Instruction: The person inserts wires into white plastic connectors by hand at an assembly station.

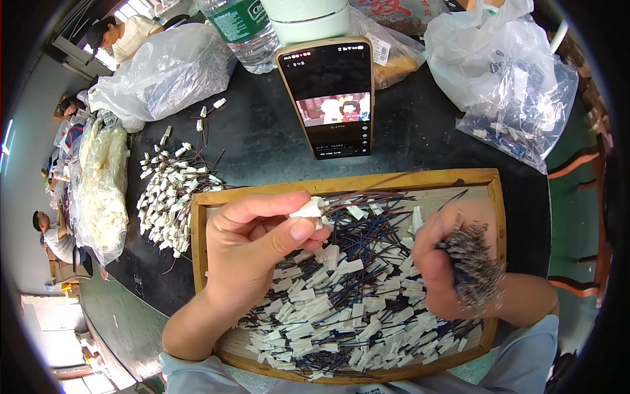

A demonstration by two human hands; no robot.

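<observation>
Left hand [252, 246] at centre frame, closed in a pinch, thumb and forefinger gripping a white connector housing [308, 209] with dark wires trailing right. Right hand [436, 262] at right of centre, fisted tight round a bundle of wire leads [474, 266], bare metal ends fanning out toward the right edge. Both over a wooden tray [344, 183] filling the lower middle, heaped with white connectors on blue and black wires [341, 299]. Second pile of white connector pieces [169, 194] left of the tray on the black table [262, 141]. Phone [331, 95] propped upright at upper centre, screen lit. Clear plastic bags [164, 72] upper left and upper right, water bottle [246, 33] at top. Other people at far left edge, not involved. Judging progress: well under way but far from finished, tray heap large, full bundle in the right fist, side pile untouched.
</observation>
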